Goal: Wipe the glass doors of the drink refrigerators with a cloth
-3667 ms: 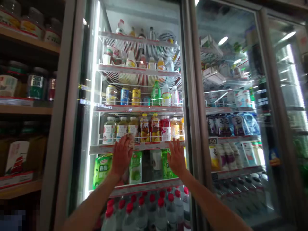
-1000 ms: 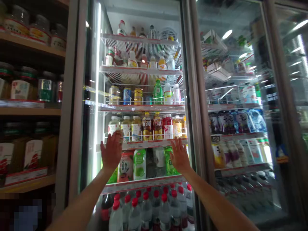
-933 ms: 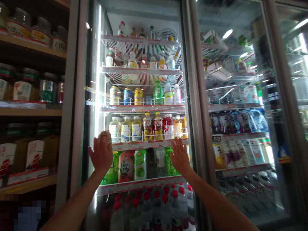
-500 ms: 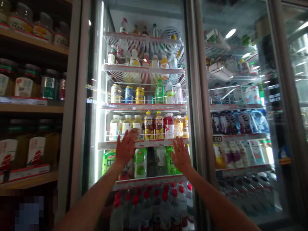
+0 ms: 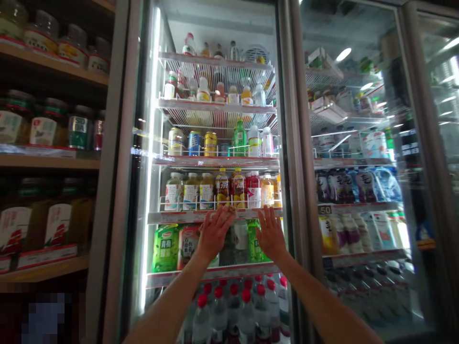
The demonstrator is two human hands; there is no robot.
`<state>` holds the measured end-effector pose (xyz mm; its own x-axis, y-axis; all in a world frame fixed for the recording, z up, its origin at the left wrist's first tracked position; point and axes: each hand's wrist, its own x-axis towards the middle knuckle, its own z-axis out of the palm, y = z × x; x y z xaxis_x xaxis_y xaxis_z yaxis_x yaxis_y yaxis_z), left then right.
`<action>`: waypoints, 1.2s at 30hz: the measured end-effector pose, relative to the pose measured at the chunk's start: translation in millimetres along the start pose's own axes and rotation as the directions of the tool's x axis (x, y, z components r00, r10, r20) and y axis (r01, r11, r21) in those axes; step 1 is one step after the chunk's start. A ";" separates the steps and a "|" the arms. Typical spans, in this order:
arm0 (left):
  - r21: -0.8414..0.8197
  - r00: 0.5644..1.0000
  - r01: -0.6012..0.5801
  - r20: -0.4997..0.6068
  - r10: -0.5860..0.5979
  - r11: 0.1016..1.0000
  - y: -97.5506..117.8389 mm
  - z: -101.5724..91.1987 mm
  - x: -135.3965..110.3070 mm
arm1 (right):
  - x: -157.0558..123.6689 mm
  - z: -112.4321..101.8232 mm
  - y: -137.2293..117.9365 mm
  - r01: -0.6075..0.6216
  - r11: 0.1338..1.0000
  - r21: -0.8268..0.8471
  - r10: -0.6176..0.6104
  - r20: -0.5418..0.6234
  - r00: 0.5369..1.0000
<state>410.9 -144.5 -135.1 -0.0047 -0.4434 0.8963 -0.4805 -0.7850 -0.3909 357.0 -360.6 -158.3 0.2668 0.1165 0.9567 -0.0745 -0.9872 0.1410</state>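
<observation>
My left hand [image 5: 214, 235] presses a crumpled beige cloth [image 5: 231, 209] against the glass door [image 5: 222, 24] of a lit drinks fridge. Only a bit of the cloth shows past the fingertips; the rest is under the hand. Fingers spread, my right hand [image 5: 270, 234] lies against the same glass, farther right, holding nothing. Behind the glass, dark tea bottles with yellow caps [image 5: 238, 188] stand just above the left hand. A green drink bottle [image 5: 254, 239] is partly covered by the right hand.
The metal door frame [image 5: 299, 172] runs upright to the right of my hands. Another glass-fronted fridge with bottles [image 5: 366, 184] stands beyond it. At left, wooden shelves [image 5: 50, 160] carry jars [image 5: 43, 124]. Red-capped bottles [image 5: 246, 306] fill the fridge bottom.
My left hand has slid right across the glass with the cloth, closer to my right hand. The right hand stays in nearly the same place.
</observation>
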 end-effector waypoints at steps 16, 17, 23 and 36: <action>-0.051 0.974 0.220 -0.043 -0.222 0.974 -5.4 1.5 7.4 | -2.0 -0.2 2.0 -0.009 1.000 0.016 0.009 0.011 1.000; -0.034 0.963 0.259 -0.068 -0.260 0.965 -14.3 -0.4 3.0 | -2.2 0.2 2.5 -0.003 1.000 0.017 0.003 0.010 1.000; 0.017 0.764 0.622 -0.233 -0.602 0.783 -80.8 -27.9 -12.7 | -2.1 1.6 -1.3 -0.035 0.998 0.044 0.035 0.005 0.999; 0.006 0.947 0.298 -0.131 -0.294 0.955 -40.1 -7.0 -21.7 | -2.9 1.8 3.3 0.010 1.000 0.022 -0.010 -0.006 1.000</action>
<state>424.2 -100.4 -137.5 0.0222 -0.1323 0.9910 -0.4548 -0.8841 -0.1078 357.7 -364.4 -161.1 0.2622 0.1272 0.9566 -0.0507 -0.9881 0.1453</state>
